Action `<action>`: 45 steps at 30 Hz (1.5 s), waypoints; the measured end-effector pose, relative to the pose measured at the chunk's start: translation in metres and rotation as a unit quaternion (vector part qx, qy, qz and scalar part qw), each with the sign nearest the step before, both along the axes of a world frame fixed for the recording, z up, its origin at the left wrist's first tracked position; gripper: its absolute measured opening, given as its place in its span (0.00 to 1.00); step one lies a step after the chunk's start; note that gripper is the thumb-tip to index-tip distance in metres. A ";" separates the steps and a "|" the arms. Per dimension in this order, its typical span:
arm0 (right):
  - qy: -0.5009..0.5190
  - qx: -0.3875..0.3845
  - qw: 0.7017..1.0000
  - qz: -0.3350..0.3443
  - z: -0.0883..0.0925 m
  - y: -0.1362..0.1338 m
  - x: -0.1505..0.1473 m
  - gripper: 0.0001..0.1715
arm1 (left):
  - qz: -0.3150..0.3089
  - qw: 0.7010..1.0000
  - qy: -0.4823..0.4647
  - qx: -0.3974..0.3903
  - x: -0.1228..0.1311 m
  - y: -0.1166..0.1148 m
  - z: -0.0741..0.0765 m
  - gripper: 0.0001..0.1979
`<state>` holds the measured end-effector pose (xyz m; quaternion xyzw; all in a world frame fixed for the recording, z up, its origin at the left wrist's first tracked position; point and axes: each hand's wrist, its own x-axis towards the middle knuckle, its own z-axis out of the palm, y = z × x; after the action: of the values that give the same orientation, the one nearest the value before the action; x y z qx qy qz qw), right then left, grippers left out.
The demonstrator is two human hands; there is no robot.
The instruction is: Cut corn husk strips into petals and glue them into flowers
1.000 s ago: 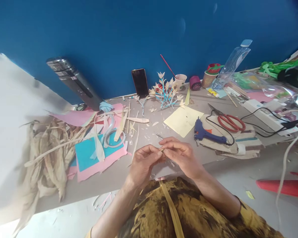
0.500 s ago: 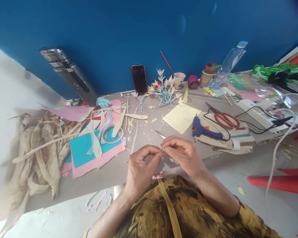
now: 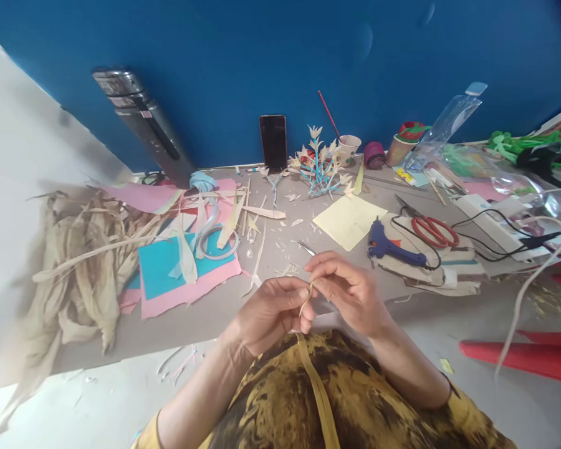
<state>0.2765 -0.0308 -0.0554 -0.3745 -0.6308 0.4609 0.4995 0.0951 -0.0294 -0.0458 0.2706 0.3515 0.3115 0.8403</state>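
Between my two hands, close to my body at the table's front edge, is a thin pale yellowish strip (image 3: 306, 302) that looks like dried husk. My left hand (image 3: 270, 310) pinches it between thumb and forefinger, and its lower end hangs in front of the other fingers. Fingertips of my right hand (image 3: 348, 288) close on the strip's upper end, almost touching the left ones. Just beyond the right hand lies a pointed metal blade (image 3: 306, 247), partly covered by it. Farther back stands a small branching piece with blue-wrapped stems and pale husk flowers (image 3: 316, 168).
Dried husks (image 3: 81, 268) are heaped at left beside blue paper (image 3: 156, 268) and a tape roll (image 3: 217, 243). At right lie a blue glue gun (image 3: 395, 246), red-handled scissors (image 3: 434, 232) and a power strip (image 3: 489, 224). A phone (image 3: 273, 142) leans on the wall.
The left hand has turned and its lower fingers have come into view. More of the strip now shows between the hands. The view has shifted slightly, moving the table things rightward.
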 end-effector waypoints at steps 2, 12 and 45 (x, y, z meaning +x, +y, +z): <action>0.000 0.007 1.000 0.009 0.001 0.001 0.002 0.05 | -0.005 1.000 -0.012 -0.007 0.000 0.000 0.000 0.12; 0.092 -0.116 0.989 0.025 -0.006 0.001 -0.003 0.07 | 0.148 0.948 0.219 0.179 0.010 -0.005 0.013 0.07; 0.208 -0.144 0.966 0.050 0.000 0.009 -0.012 0.05 | 0.092 0.995 0.005 0.039 0.009 0.005 0.011 0.11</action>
<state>0.2645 -0.0222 -0.0558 -0.3061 -0.4577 0.6387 0.5375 0.1045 -0.0245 -0.0346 0.2711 0.3665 0.4000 0.7951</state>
